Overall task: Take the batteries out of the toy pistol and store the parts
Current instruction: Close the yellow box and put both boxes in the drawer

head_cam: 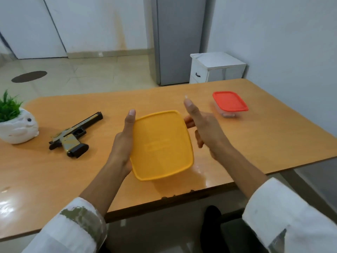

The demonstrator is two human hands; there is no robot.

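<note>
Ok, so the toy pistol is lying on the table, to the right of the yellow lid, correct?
No. In the head view the toy pistol is lying on the table, but to the left of the yellow lid, beside the white planter.

The left hand (124, 141) is gripping the yellow lid (162, 145) over the surface (255, 143); the blurred right hand (206, 128) is hovering just beside it.
</note>
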